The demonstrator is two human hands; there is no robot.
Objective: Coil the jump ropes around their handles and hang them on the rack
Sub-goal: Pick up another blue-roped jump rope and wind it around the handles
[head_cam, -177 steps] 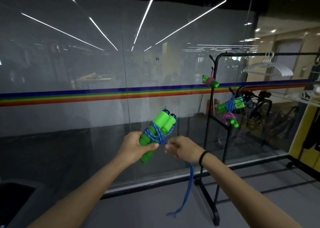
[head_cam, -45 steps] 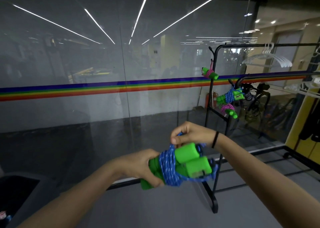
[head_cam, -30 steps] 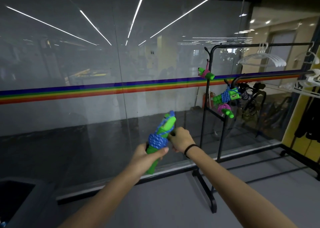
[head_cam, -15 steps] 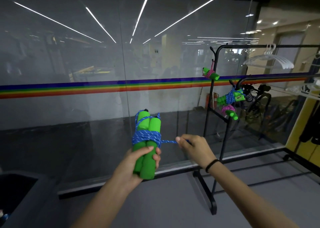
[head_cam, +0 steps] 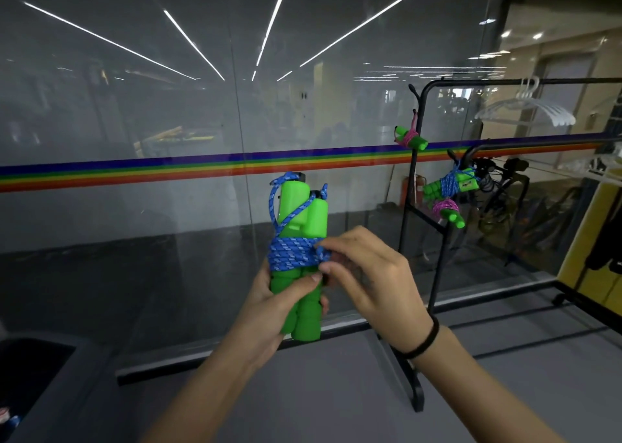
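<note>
My left hand [head_cam: 286, 296] grips the lower part of two green jump rope handles [head_cam: 303, 213] held upright side by side in the middle of the view. A blue rope [head_cam: 291, 257] is coiled tightly around their middle, and a loop runs up over the tops. My right hand [head_cam: 365, 274] pinches the rope's end at the right side of the coil. To the right stands a black rack [head_cam: 415, 207] that carries three coiled ropes: a pink-roped one [head_cam: 411, 138] high up, a blue-roped one [head_cam: 449, 183] lower, and another pink one [head_cam: 449, 211] beneath it.
A glass wall [head_cam: 202, 123] with a rainbow stripe runs straight ahead. White hangers [head_cam: 528, 113] hang on the rack's top bar at the right. The rack's black foot [head_cam: 409, 385] rests on the grey floor by my right arm. A dark bin [head_cam: 30, 368] sits at the lower left.
My right hand has come back in from the right, where it held the rope end pulled taut, and now pinches it against the coil. The handles stay upright in my left hand.
</note>
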